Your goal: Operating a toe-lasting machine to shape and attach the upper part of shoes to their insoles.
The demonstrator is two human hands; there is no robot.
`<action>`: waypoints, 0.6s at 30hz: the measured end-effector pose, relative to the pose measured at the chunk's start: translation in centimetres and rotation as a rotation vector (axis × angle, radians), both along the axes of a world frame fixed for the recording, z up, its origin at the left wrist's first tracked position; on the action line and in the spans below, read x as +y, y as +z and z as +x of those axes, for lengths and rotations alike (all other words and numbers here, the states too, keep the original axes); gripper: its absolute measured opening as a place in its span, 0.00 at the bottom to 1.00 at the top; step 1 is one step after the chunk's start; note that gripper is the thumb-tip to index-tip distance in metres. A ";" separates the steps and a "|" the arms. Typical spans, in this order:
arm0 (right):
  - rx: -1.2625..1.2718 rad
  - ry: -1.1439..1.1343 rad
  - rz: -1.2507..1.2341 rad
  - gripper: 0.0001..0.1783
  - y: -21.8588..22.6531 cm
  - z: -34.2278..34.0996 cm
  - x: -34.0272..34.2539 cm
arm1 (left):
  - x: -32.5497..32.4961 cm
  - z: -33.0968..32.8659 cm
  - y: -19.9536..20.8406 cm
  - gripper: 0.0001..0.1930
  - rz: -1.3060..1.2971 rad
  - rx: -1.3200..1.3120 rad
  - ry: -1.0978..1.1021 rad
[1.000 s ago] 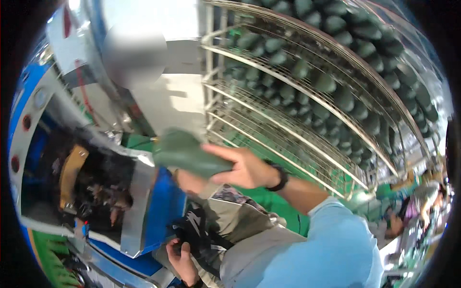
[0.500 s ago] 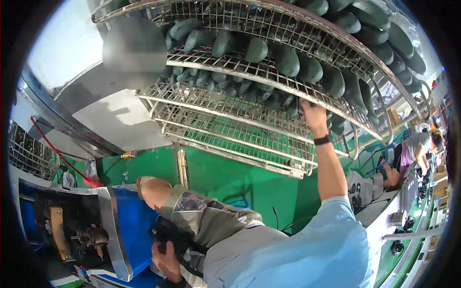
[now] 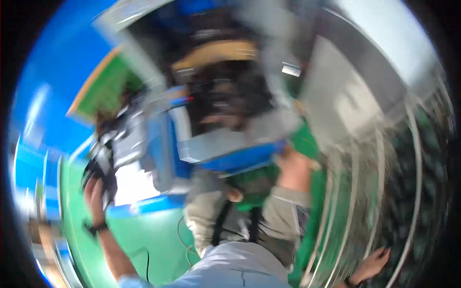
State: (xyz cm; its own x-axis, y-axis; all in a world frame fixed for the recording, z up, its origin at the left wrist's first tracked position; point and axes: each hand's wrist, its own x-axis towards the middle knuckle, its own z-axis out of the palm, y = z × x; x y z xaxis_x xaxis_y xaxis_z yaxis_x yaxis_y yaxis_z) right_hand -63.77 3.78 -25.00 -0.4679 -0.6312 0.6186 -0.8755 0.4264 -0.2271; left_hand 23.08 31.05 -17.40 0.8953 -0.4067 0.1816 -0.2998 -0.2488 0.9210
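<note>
At the left, my left hand [image 3: 94, 193] is closed on a black shoe upper [image 3: 103, 165], smeared by motion, beside the workbench. A dark band circles that wrist. Low on the right, my right hand [image 3: 375, 265] is beside the wire rack [image 3: 354, 211]; its fingers are blurred against the dark shoe lasts [image 3: 430, 201], and whether it holds one cannot be made out.
In front of me stands a machine [image 3: 235, 141] with a grey frame and a curved tan part [image 3: 218, 50]. White sheets [image 3: 134, 185] lie on the blue-edged bench to its left. A grey panel [image 3: 343, 91] rises on the right, over green floor [image 3: 139, 240].
The view has swung from the rack to the machine. My right hand, earlier in among the lasts on a shelf, is now lower right; my left hand with the black upper is at the left.
</note>
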 end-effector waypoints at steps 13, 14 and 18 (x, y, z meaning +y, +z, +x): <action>-0.277 1.552 0.381 0.15 -2.1 35.0 -11.7 | -15.0 8.4 -3.6 0.28 0.716 -0.531 0.354; -0.265 1.551 0.380 0.15 -3.1 35.2 -12.2 | -18.6 12.0 -4.1 0.36 0.774 -0.230 0.432; -0.311 1.633 0.577 0.14 -4.6 36.1 -12.6 | -22.0 26.3 -11.9 0.58 0.670 0.013 0.564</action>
